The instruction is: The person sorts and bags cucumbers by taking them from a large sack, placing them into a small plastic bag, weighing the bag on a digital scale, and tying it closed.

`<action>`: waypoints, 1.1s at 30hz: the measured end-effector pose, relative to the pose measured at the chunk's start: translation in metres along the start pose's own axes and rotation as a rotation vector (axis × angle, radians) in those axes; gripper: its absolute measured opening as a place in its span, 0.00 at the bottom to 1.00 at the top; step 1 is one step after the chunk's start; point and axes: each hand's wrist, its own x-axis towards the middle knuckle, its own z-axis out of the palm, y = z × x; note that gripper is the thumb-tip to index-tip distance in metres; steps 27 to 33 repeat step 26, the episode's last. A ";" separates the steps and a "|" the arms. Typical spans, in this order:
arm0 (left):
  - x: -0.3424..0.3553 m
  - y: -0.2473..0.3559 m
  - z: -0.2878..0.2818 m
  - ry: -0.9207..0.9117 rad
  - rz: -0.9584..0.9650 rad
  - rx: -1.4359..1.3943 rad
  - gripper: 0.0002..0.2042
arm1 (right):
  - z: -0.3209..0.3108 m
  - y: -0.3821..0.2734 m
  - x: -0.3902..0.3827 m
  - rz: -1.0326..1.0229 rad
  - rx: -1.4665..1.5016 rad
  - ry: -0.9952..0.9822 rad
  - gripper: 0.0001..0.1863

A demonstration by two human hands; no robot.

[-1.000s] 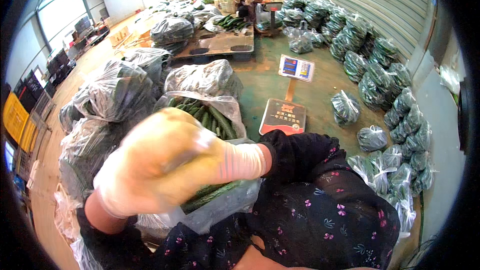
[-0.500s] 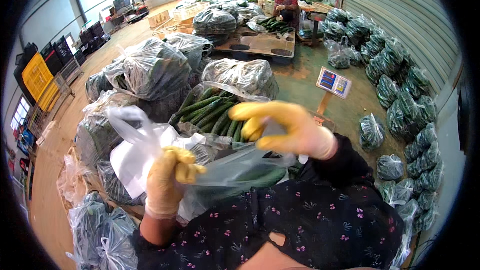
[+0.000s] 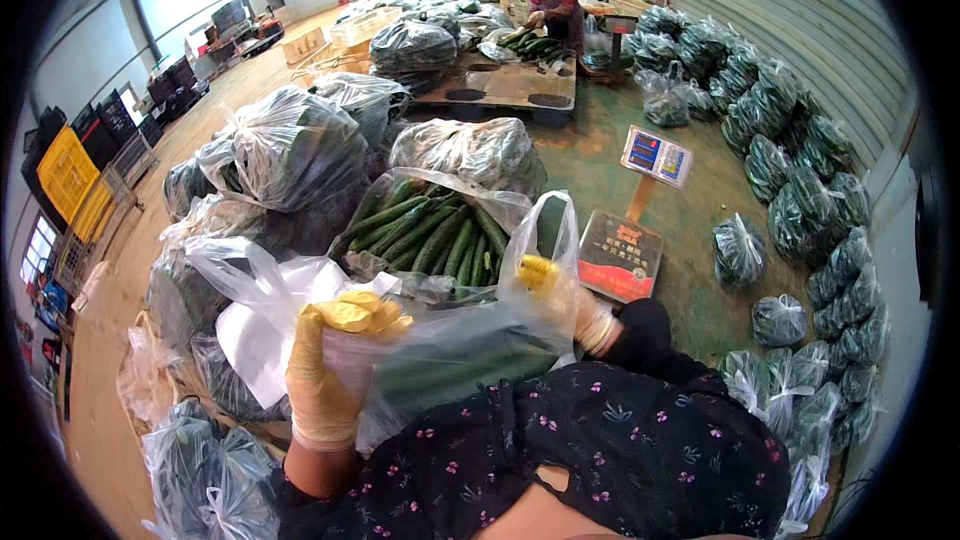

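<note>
A clear plastic carrier bag (image 3: 470,335) with long green cucumbers inside lies across my lap. My left hand (image 3: 335,350), in a yellow-palmed glove, is closed with curled fingers on the bag's left side, below its raised left handle. At the other side my right hand (image 3: 558,292), gloved alike, shows partly through the plastic of the upright right handle; its fingers are bent in and grip the bag there. Just beyond the bag, an opened larger sack holds loose cucumbers (image 3: 435,230). White paper sheets (image 3: 262,325) lie beside my left hand.
A scale display (image 3: 656,156) stands on a post behind the scale platform (image 3: 620,258), right of me. Full bags (image 3: 290,155) are heaped on the left, and tied bags (image 3: 800,210) line the shutter wall. A co-worker (image 3: 556,5) crouches beyond the wooden pallet (image 3: 490,85).
My right hand has moved down and inward to the bag's right handle, which now stands up. My left hand keeps its hold. The scale platform has come into sight.
</note>
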 end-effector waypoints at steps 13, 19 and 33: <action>0.006 0.013 0.008 -0.445 0.000 0.016 0.22 | 0.140 -0.159 0.012 0.019 -0.149 -0.159 0.17; 0.010 0.028 0.017 -0.479 0.025 -0.116 0.21 | 0.162 -0.223 -0.029 -0.597 -1.190 -0.488 0.19; 0.059 -0.043 0.016 -0.701 0.082 0.792 0.12 | 0.199 -0.192 -0.004 -1.164 -1.682 -0.744 0.17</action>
